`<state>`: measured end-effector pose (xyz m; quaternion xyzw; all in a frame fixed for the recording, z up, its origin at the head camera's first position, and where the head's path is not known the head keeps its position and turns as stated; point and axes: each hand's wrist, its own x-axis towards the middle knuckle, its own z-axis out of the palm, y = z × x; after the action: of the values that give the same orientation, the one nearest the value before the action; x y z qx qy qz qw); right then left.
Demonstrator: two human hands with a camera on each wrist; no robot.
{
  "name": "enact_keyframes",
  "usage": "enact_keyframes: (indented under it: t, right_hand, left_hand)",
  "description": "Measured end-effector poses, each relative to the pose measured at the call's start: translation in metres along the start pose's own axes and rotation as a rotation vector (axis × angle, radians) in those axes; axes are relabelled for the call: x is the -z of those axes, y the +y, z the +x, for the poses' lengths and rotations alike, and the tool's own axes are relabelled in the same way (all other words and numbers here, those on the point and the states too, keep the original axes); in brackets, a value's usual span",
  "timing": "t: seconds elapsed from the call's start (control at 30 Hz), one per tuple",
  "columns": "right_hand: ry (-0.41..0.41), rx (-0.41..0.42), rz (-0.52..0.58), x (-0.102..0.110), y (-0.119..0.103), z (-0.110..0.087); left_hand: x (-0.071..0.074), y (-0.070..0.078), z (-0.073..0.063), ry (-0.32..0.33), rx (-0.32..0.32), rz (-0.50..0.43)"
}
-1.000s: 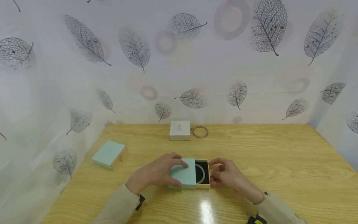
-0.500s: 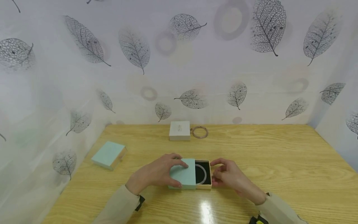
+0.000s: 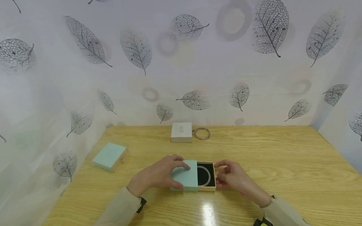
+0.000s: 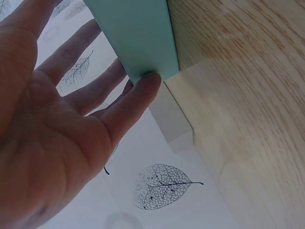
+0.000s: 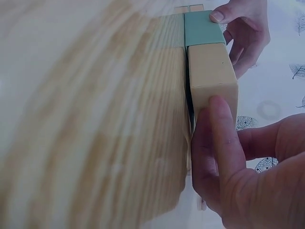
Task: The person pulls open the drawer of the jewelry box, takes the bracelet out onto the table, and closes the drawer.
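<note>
A mint-green sleeve [image 3: 188, 179] of a slide-out gift box lies on the table. My left hand [image 3: 161, 172] holds it, the thumb on the near side and the other fingers over the top and far side. Out of its right end stands the cream drawer [image 5: 212, 67], partly drawn out. On the drawer's black lining sits a pale bangle [image 3: 208, 177], its left part hidden under the sleeve. My right hand [image 3: 233, 175] is at the drawer's right end with curled fingers, one fingertip against the end face. Whatever it pinches there is hidden by the fingers.
Another mint box [image 3: 110, 155] lies at the left of the wooden table [image 3: 268, 157]. Towards the back stand a white box [image 3: 181, 132] and, beside it, a pinkish bangle [image 3: 202, 138]. A leaf-print curtain [image 3: 212, 72] hangs behind the table and along both sides.
The drawer has slid a little further right out of the sleeve, together with my right hand. More of the bangle shows. My left hand and the sleeve have stayed in place.
</note>
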<state>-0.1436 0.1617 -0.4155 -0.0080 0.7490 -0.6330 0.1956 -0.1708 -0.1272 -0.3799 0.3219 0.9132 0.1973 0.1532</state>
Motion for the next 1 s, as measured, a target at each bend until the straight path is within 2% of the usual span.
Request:
enact_keyframes:
  t: [0.37, 1.0]
  right_hand:
    - [-0.007, -0.005, -0.015, 0.004, 0.002, -0.002]
    - [-0.013, -0.013, -0.014, 0.011, 0.005, -0.003]
  left_hand:
    - [-0.001, 0.0, 0.0, 0.007, -0.012, 0.0]
    - [-0.001, -0.001, 0.0, -0.004, 0.003, -0.008]
